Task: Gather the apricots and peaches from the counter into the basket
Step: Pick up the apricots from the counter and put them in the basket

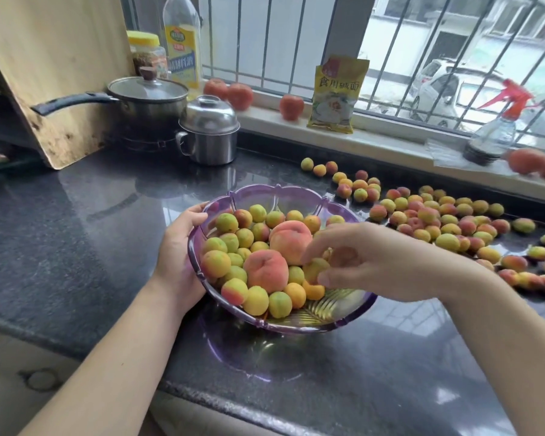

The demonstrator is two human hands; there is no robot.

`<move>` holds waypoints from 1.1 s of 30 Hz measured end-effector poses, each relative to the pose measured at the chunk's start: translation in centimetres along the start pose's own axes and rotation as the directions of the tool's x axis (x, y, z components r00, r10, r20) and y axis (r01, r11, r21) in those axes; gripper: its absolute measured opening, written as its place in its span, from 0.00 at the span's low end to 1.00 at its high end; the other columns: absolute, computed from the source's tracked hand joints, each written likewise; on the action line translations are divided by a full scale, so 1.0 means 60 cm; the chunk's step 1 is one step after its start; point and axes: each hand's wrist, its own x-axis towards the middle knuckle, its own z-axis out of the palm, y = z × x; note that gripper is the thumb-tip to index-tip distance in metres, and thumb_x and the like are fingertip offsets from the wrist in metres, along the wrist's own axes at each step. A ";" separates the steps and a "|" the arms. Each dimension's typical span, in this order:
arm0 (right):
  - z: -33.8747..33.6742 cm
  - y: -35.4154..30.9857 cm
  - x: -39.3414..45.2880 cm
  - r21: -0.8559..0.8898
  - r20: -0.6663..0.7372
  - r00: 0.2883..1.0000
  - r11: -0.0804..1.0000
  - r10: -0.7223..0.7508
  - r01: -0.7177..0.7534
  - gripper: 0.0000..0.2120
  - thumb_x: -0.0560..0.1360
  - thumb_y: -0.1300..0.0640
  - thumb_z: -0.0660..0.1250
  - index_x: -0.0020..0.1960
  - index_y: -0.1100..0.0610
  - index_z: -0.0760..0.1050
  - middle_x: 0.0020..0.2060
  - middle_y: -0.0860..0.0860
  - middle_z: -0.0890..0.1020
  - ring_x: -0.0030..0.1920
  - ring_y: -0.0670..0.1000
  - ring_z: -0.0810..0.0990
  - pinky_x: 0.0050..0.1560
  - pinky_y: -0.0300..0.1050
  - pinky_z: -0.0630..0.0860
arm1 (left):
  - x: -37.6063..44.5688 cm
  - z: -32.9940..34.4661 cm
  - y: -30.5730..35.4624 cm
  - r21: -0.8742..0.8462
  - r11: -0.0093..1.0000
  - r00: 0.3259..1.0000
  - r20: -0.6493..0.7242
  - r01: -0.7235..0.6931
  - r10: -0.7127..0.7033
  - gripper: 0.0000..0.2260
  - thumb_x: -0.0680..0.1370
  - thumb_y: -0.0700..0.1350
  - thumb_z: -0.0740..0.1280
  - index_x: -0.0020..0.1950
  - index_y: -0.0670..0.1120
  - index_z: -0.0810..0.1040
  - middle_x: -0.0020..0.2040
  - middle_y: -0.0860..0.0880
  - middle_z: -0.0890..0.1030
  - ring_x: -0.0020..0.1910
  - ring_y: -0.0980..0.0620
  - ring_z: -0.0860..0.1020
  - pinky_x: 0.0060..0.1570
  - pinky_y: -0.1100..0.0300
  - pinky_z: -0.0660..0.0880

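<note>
Fruit fills the basket (296, 195) while the left hand (178, 243) grips its rim to steady it, right hand (356, 259) fingers (309, 251) loosely holding an apricot (315, 269) inside; more apricots (447, 221) wait on the surface (76, 234).

Both forearms are showing bare, with no sleeves reaching them. The left hand (178, 247) and right hand (364, 262) are wearing no gloves.
</note>
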 end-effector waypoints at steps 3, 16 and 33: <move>0.018 -0.021 0.003 -0.210 0.107 0.990 0.976 0.088 -0.064 0.13 0.77 0.48 0.72 0.59 0.39 0.76 0.48 0.39 0.76 0.47 0.45 0.78 0.49 0.47 0.80 | 0.000 0.000 0.000 0.004 1.000 1.000 0.000 -0.002 0.002 0.13 0.84 0.44 0.57 0.57 0.44 0.80 0.51 0.41 0.86 0.51 0.42 0.86 0.50 0.46 0.84; 0.034 -0.034 0.016 -0.247 0.149 0.980 0.964 0.135 -0.095 0.10 0.76 0.50 0.73 0.54 0.42 0.75 0.43 0.37 0.74 0.43 0.43 0.77 0.38 0.34 0.75 | -0.002 0.002 0.002 0.031 0.999 1.000 -0.001 -0.010 0.010 0.14 0.84 0.43 0.56 0.56 0.44 0.81 0.51 0.40 0.86 0.51 0.42 0.86 0.53 0.45 0.84; -0.022 0.188 0.057 0.276 -0.744 0.536 0.914 0.398 -0.296 0.11 0.79 0.64 0.64 0.51 0.52 0.81 0.43 0.53 0.84 0.41 0.53 0.85 0.40 0.48 0.79 | 0.007 -0.005 -0.003 -0.001 1.000 1.000 -0.021 0.002 -0.002 0.12 0.84 0.43 0.57 0.58 0.45 0.80 0.53 0.40 0.85 0.56 0.40 0.84 0.61 0.42 0.80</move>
